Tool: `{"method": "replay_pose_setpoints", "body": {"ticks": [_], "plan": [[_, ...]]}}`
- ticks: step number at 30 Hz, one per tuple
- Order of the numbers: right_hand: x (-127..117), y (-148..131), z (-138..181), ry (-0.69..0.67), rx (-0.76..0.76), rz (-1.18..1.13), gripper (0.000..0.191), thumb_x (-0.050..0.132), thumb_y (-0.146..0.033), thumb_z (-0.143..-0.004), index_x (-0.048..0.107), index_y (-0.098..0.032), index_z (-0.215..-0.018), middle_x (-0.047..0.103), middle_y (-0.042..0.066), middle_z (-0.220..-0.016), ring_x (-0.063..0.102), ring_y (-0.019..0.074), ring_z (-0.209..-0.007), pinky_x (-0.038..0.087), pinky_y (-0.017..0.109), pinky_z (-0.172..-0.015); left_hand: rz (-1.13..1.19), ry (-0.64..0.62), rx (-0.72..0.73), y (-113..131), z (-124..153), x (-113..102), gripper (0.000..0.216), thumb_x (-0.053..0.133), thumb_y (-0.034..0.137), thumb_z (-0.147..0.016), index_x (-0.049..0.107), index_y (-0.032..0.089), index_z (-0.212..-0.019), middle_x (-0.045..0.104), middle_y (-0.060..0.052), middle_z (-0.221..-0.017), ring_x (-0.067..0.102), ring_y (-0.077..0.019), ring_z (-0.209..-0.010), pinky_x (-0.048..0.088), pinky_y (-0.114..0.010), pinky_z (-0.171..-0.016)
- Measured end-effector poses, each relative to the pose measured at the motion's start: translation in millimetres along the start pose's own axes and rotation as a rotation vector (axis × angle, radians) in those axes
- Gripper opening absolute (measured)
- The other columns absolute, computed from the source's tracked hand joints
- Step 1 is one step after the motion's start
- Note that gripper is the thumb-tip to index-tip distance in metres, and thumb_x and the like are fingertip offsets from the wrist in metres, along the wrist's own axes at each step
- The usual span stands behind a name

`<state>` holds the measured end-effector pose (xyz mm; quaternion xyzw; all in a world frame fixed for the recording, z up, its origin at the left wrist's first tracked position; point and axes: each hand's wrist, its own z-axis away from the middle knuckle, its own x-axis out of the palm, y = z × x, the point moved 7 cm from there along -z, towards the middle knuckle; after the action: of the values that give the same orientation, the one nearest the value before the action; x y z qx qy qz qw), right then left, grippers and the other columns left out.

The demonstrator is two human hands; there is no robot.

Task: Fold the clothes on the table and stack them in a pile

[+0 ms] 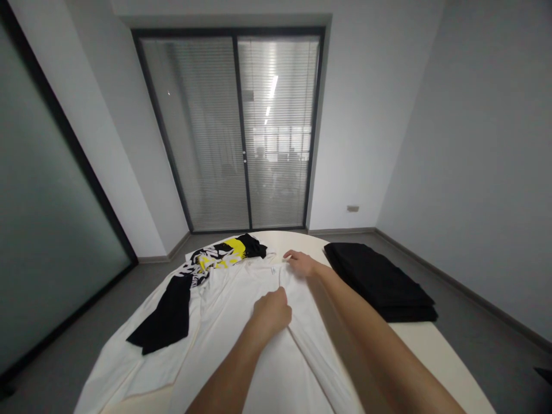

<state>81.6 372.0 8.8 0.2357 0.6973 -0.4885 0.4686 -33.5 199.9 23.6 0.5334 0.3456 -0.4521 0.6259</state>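
Observation:
A white garment (pixel 233 310) lies spread over the table, its top edge toward the far side and a small dark mark near that edge. Closed on the fabric near its middle is my left hand (pixel 272 312), beside a long crease that runs toward me. At the far right corner, my right hand (pixel 302 264) pinches the garment's edge between thumb and fingers. The fingertips of my left hand are partly hidden. Left of the garment lies a crumpled black, white and yellow patterned garment (pixel 224 253) with a black part (pixel 168 316) hanging toward me.
On the right of the pale round-edged table (pixel 425 345) sits a stack of folded black cloth (pixel 379 276). More white fabric (pixel 125 345) covers the left side. Beyond the table stand glass doors with blinds (pixel 241 132), and walls rise on both sides.

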Motion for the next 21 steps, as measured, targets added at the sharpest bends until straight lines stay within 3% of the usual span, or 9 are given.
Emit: {"method": "replay_pose_setpoints", "body": {"ticks": [5, 10, 17, 21], "plan": [[-8.1, 11.1, 3.5, 0.016, 0.018, 0.089, 0.044, 0.059, -0.008, -0.078, 0.067, -0.023, -0.119, 0.073, 0.006, -0.105, 0.062, 0.0217, -0.102, 0.043, 0.03, -0.087, -0.022, 0.009, 0.022, -2.4, -2.8, 5.0, 0.02, 0.05, 0.02, -0.084, 0.063, 0.023, -0.099, 0.074, -0.01, -0.103, 0.07, -0.0281, -0.095, 0.05, -0.035, -0.077], [-11.1, 12.4, 9.3, 0.091, 0.072, 0.151, 0.039, 0.052, -0.01, -0.087, 0.063, -0.022, -0.123, 0.071, 0.008, -0.108, 0.062, 0.0201, -0.103, 0.042, 0.028, -0.086, -0.046, 0.036, 0.037, -0.1, -1.9, 4.6, 0.024, 0.047, 0.018, -0.086, 0.063, 0.023, -0.102, 0.073, -0.01, -0.104, 0.07, -0.0272, -0.096, 0.05, -0.035, -0.078], [-12.7, 9.6, 31.0, 0.219, 0.234, 0.221, 0.028, 0.049, -0.022, -0.094, 0.061, -0.018, -0.119, 0.065, 0.016, -0.117, 0.063, 0.0259, -0.102, 0.044, 0.034, -0.082, -0.109, 0.051, 0.053, 5.0, -0.7, 7.3, 0.026, 0.048, 0.016, -0.086, 0.063, 0.018, -0.106, 0.071, -0.014, -0.106, 0.069, -0.0291, -0.096, 0.05, -0.037, -0.08], [-16.1, 2.9, 51.5, 0.265, 0.285, 0.218, 0.03, 0.047, -0.028, -0.096, 0.059, -0.018, -0.121, 0.067, 0.015, -0.111, 0.065, 0.0254, -0.094, 0.045, 0.034, -0.078, -0.137, 0.098, 0.058, 8.5, 1.8, 7.9, 0.032, 0.044, 0.016, -0.089, 0.06, 0.016, -0.116, 0.064, -0.016, -0.119, 0.063, -0.0287, -0.109, 0.048, -0.037, -0.089]]}}
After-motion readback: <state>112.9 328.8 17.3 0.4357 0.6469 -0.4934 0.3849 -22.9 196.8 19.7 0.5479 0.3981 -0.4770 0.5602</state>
